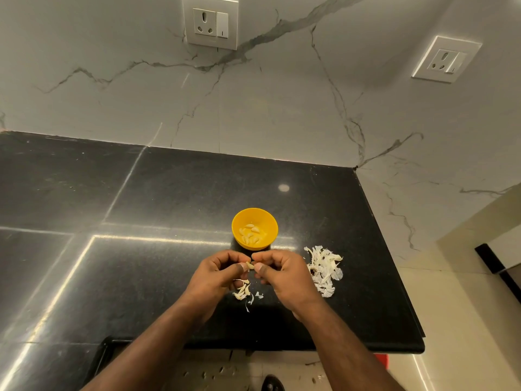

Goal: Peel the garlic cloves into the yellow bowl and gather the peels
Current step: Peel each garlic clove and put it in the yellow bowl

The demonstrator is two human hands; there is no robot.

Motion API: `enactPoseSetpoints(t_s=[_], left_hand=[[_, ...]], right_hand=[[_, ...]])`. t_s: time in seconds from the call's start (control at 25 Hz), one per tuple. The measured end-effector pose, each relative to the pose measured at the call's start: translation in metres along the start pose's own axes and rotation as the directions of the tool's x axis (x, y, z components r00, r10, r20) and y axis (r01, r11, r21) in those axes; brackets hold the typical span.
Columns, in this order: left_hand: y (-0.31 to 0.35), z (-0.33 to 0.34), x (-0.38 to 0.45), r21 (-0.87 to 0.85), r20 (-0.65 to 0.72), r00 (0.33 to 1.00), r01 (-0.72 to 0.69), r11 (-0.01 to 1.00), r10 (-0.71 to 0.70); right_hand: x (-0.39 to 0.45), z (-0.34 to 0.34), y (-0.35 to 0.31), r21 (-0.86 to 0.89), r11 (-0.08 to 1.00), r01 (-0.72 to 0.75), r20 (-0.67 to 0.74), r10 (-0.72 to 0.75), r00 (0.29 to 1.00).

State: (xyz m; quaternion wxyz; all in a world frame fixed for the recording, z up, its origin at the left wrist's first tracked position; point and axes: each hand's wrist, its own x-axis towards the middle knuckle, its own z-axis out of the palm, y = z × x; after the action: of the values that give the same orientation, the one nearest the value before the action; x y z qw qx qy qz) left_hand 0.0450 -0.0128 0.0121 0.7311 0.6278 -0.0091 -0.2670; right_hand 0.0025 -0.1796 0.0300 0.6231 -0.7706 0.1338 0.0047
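My left hand (pixel 217 273) and right hand (pixel 283 275) meet just above the black desk (pixel 158 193), both with fingers curled, pinching one small garlic clove (pixel 249 265) between thumbs and fingertips. Just beyond my hands sits the yellow bowl (pixel 254 227) with several peeled cloves (pixel 249 235) lying in its bottom. Beneath and between my hands a few loose peels (pixel 244 292) lie on the desk, and a larger pile of peels (pixel 324 270) lies just to the right of my right hand, well short of the desk's edge.
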Motion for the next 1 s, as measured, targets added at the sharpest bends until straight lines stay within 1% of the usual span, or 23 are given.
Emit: enactPoseSetpoints(t_s=[0.08, 0.24, 0.4, 0.64, 0.84, 1.0], left_hand=[[0.0007, -0.0019, 0.0007, -0.034, -0.006, 1.000, 0.021, 0.999, -0.021], [0.0025, -0.0049, 0.0003, -0.059, -0.009, 0.998, 0.057, 0.997, -0.058], [0.0018, -0.0069, 0.0002, -0.065, 0.009, 0.995, 0.101, 0.993, -0.101], [0.0032, -0.0079, 0.0001, -0.062, 0.038, 0.986, 0.165, 0.984, -0.162], [0.0043, -0.0081, -0.0008, -0.057, 0.044, 0.986, 0.165, 0.985, -0.163], [0.0055, -0.0085, -0.0009, -0.052, 0.045, 0.987, 0.157, 0.986, -0.155]], right_hand=[[0.0008, 0.0043, 0.0029, -0.014, 1.000, 0.022, -0.009, -0.022, 1.000], [0.0001, 0.0094, 0.0047, -0.135, 0.986, 0.102, 0.039, -0.097, 0.995], [-0.0038, 0.0104, 0.0024, -0.183, 0.975, 0.126, 0.027, -0.124, 0.992], [-0.0056, 0.0095, 0.0003, -0.169, 0.979, 0.113, 0.030, -0.110, 0.994], [-0.0043, 0.0074, 0.0004, -0.131, 0.987, 0.098, 0.069, -0.089, 0.994], [-0.0056, 0.0077, -0.0021, -0.083, 0.991, 0.108, 0.053, -0.104, 0.993]])
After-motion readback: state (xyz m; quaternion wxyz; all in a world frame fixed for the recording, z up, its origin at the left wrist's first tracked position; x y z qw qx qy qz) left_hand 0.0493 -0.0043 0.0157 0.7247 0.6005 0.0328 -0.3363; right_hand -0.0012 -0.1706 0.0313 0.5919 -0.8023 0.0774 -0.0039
